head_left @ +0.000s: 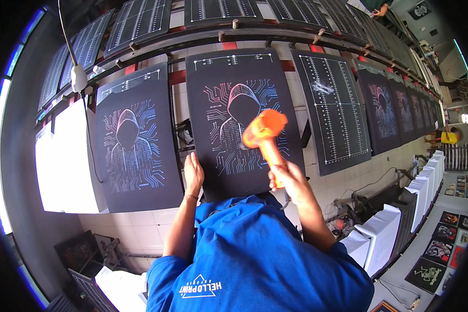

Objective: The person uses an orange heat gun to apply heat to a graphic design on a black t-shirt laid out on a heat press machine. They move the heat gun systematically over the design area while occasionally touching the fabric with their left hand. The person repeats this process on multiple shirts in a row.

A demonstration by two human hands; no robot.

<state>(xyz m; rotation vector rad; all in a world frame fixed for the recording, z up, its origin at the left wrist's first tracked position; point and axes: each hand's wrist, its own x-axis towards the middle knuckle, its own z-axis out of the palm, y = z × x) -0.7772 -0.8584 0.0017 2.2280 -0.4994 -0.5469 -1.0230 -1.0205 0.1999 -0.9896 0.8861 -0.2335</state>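
An orange heat gun (265,130) is gripped by its handle in my right hand (291,182). Its blurred head hangs over the right part of a black T-shirt (203,130) laid flat on a print board. The shirt carries a hooded figure with circuit-like lines in red, white and blue; the heat gun hides some of it. My left hand (194,174) rests at the board's lower left edge, its fingers stretched out and holding nothing that I can see.
Another black shirt (135,200) with the same print lies to the left, beside a white sheet (62,161). A bare board (325,151) with ruler marks stands to the right. A cable (88,135) with a white connector hangs at left. Metal rails (275,39) run behind.
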